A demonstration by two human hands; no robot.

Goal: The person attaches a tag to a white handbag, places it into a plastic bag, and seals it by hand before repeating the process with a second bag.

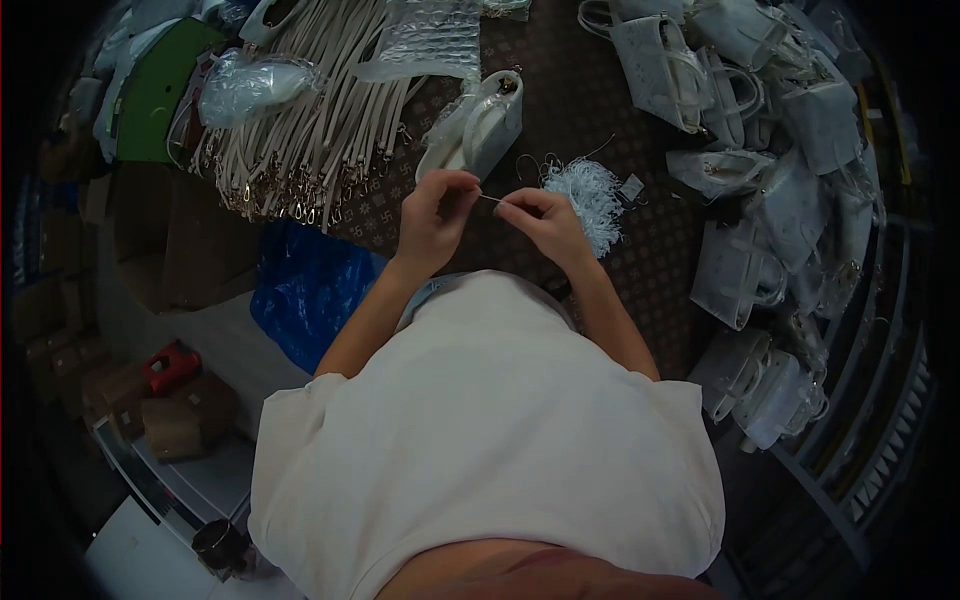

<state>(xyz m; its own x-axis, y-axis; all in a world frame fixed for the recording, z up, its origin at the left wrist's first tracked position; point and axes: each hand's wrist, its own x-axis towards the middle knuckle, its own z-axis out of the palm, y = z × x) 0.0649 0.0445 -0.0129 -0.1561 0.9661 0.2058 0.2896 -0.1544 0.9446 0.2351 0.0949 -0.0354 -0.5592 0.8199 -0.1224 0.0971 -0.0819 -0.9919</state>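
We cannot resolve what the thin strand [489, 198] between the fingertips is, since it is too fine. The print on the small tag [632, 187] is too small for us to read. The bubble wrap [425, 35] is cut off at the upper edge. Clear plastic partly veils the white bags [790, 205] from us; dark blur obscures the boxes [75, 370] at far left.
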